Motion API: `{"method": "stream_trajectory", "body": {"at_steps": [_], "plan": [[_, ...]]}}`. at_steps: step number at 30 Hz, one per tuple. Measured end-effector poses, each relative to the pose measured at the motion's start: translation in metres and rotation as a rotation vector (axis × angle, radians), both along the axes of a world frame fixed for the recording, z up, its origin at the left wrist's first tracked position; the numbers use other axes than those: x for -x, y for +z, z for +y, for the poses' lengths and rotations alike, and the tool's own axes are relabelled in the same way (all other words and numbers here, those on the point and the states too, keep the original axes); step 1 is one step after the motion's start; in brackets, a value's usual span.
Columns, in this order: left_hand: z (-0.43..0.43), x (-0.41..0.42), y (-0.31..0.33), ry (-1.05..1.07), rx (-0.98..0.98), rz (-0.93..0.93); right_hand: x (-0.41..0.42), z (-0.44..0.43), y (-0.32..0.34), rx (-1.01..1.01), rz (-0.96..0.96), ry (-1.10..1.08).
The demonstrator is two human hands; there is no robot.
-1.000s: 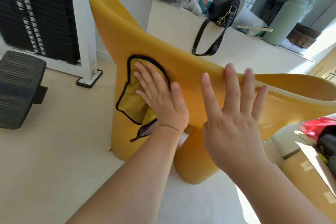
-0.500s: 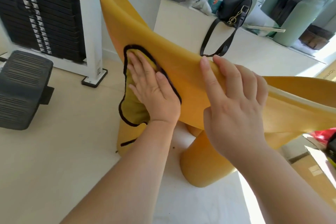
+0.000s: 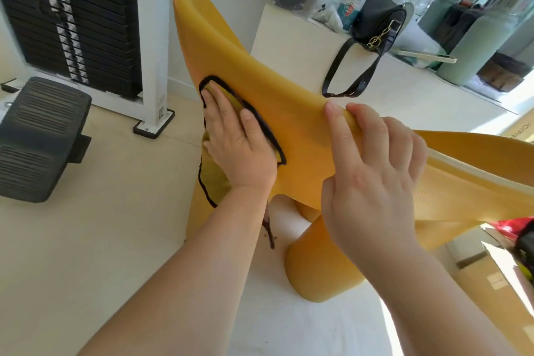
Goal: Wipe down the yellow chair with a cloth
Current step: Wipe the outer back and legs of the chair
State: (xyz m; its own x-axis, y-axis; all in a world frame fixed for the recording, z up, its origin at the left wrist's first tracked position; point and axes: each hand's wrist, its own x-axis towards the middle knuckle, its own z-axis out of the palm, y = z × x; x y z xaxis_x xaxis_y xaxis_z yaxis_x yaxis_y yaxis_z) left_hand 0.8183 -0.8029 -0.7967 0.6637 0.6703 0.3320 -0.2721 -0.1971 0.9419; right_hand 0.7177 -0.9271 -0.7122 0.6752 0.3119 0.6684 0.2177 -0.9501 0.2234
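The yellow chair point(image 3: 291, 101) fills the middle of the view, its curved back running from upper left to right and its thick legs standing on the floor below. A yellow cloth point(image 3: 213, 179) with a black edge lies flat against the outside of the chair back. My left hand point(image 3: 234, 139) presses on the cloth with straight fingers and covers most of it. Over the chair's top rim curl the fingers of my right hand point(image 3: 372, 165), which grips it; the fingertips are hidden behind the rim.
A black weight stack point(image 3: 69, 23) in a white frame stands at the left, with a black ribbed pad point(image 3: 37, 136) in front. A white ledge behind the chair holds a black handbag point(image 3: 375, 23), bottles and boxes. Cardboard boxes point(image 3: 497, 277) sit at the right.
My right hand went from flat and spread near the chair back to gripping its top rim. My left hand slid the cloth up and left along the back.
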Motion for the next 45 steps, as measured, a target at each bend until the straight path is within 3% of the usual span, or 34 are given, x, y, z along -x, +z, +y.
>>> {"method": "stream_trajectory", "body": {"at_steps": [6,10,16,24,32,36,40,45], "plan": [[-0.067,0.032,-0.001,-0.091,-0.131,-0.043,-0.006,0.002,-0.003,-0.123,-0.048,0.047],[-0.063,0.030,0.004,-0.044,-0.246,-0.101,-0.004,-0.002,-0.003,-0.125,-0.051,0.092],[0.014,-0.011,0.034,0.002,0.175,-0.121,-0.002,0.001,-0.002,-0.125,-0.014,0.086],[-0.081,0.040,0.037,-0.068,0.086,-0.050,-0.004,-0.005,-0.001,-0.171,-0.035,0.130],[0.001,-0.003,0.056,0.061,0.165,-0.136,0.005,-0.001,0.015,-0.181,0.073,0.122],[-0.019,0.009,0.034,0.000,0.116,-0.041,-0.018,0.036,0.034,-0.153,0.058,0.092],[-0.011,0.015,-0.006,-0.093,0.029,0.135,-0.037,0.075,0.037,0.045,0.168,0.013],[0.027,-0.010,0.005,-0.085,0.077,0.081,-0.037,0.073,0.026,0.013,0.069,-0.022]]}}
